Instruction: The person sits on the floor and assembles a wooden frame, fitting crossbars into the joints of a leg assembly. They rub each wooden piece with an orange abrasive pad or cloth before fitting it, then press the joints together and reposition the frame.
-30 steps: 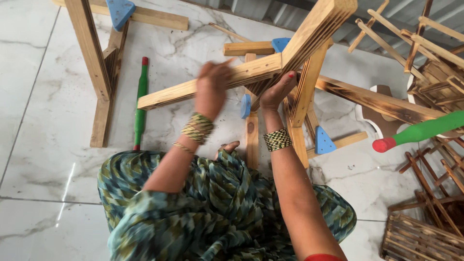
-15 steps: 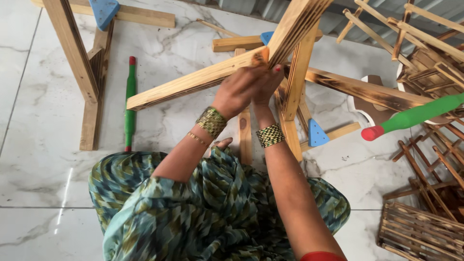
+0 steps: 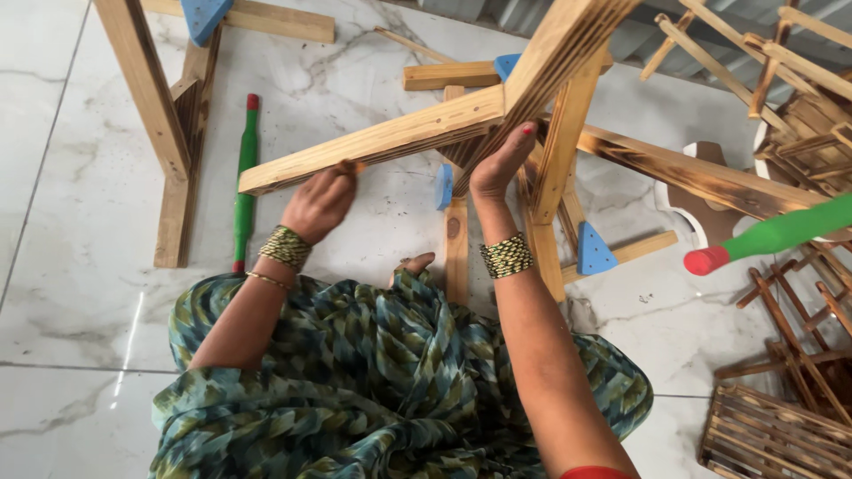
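A pale wooden frame (image 3: 382,140) of crossed bars stands tilted over my lap. My left hand (image 3: 319,202) is curled around a small brown piece (image 3: 348,167) that is pressed against the lower edge of the long sloping bar. Where the bars meet, my right hand (image 3: 499,164) reaches up and grips the frame, with red-nailed fingers on the joint. Both wrists wear woven bangles. A patterned green cloth (image 3: 373,372) covers my legs, and a toe shows beneath the frame.
A green stick with red ends (image 3: 244,177) lies on the marble floor beside another wooden frame (image 3: 146,98) on the left. A second green stick (image 3: 777,235) pokes in from the right. Blue triangular corner blocks (image 3: 593,250) sit on the bars. Slatted wooden racks (image 3: 772,435) are piled at the right.
My left hand has slid from the joint leftward along the sloping bar. My right hand stays at the joint.
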The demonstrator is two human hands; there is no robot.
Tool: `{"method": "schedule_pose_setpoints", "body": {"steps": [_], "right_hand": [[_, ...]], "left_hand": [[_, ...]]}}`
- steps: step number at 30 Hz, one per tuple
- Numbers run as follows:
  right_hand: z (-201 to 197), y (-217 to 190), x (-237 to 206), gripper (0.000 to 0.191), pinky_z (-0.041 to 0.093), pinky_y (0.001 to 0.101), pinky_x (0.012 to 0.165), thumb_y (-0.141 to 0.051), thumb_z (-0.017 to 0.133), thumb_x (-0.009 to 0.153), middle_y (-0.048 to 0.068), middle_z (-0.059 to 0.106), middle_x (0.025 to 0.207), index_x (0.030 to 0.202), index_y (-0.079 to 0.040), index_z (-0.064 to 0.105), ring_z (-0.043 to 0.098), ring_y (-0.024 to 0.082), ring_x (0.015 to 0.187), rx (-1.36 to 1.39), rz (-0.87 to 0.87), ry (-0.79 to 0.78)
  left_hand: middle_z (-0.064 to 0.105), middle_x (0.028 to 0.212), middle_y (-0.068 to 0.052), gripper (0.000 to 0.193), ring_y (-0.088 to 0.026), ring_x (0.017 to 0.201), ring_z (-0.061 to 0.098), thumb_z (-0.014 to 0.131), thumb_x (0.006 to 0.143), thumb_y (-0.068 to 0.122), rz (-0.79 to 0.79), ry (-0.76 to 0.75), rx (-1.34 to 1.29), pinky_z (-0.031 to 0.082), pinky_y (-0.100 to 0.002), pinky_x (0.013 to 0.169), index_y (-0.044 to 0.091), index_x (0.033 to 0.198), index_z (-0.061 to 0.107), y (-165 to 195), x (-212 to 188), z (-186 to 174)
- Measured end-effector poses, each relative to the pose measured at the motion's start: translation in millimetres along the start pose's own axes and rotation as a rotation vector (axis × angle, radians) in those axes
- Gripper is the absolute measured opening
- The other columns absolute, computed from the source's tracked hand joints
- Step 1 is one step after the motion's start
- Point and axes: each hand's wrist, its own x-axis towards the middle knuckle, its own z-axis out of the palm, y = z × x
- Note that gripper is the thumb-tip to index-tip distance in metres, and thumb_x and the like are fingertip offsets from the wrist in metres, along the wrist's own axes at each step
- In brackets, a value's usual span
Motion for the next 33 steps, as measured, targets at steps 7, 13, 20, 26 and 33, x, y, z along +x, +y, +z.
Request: {"method": "schedule_pose_setpoints", "body": {"steps": [7, 13, 20, 26, 33], "right_hand": [[-6, -21, -3, 0.075, 0.039, 0.0418, 0.122, -0.057, 0.027, 0.111, 0.020, 0.048, 0.149, 0.148, 0.007, 0.039, 0.049, 0.028, 0.139, 0.300, 0.068, -0.079], [5, -38, -3, 0.076, 0.042, 0.0420, 0.117, -0.059, 0.028, 0.110, 0.020, 0.050, 0.143, 0.144, 0.008, 0.043, 0.052, 0.027, 0.133, 0.238, 0.003, 0.037], [2, 0, -11, 0.073, 0.044, 0.0391, 0.110, -0.057, 0.025, 0.110, 0.018, 0.052, 0.131, 0.135, 0.008, 0.047, 0.054, 0.025, 0.122, 0.187, 0.045, 0.060], [-2, 21, -7, 0.071, 0.046, 0.0414, 0.112, -0.054, 0.023, 0.119, 0.021, 0.054, 0.122, 0.128, 0.010, 0.051, 0.054, 0.027, 0.119, 0.124, 0.043, 0.061], [-7, 13, -2, 0.073, 0.026, 0.0407, 0.127, -0.053, 0.016, 0.114, 0.021, 0.031, 0.159, 0.154, 0.008, 0.024, 0.035, 0.028, 0.148, 0.038, -0.091, -0.026]], "left_hand": [[0.062, 0.102, -0.012, 0.007, -0.032, 0.091, 0.067, 0.064, 0.097, 0.007, -0.406, -0.191, -0.022, 0.056, -0.042, 0.075, 0.003, 0.103, 0.067, -45, -65, 7], [0.067, 0.102, -0.014, 0.008, -0.037, 0.087, 0.068, 0.071, 0.082, 0.004, -0.918, -0.208, -0.042, 0.055, -0.045, 0.076, 0.004, 0.087, 0.077, -63, -77, 2], [0.076, 0.100, -0.014, 0.008, -0.018, 0.089, 0.077, 0.071, 0.094, -0.003, -1.131, 0.499, -0.997, 0.065, -0.030, 0.083, -0.004, 0.101, 0.070, -61, -59, -8], [0.077, 0.098, -0.013, 0.012, -0.016, 0.087, 0.075, 0.073, 0.094, 0.000, -0.899, 0.168, -1.161, 0.063, -0.028, 0.082, -0.007, 0.104, 0.072, -48, 35, 17], [0.078, 0.099, -0.011, 0.017, -0.015, 0.087, 0.075, 0.077, 0.088, -0.001, -0.609, -0.052, -1.074, 0.061, -0.029, 0.081, -0.001, 0.105, 0.077, -17, 113, 14]]}}
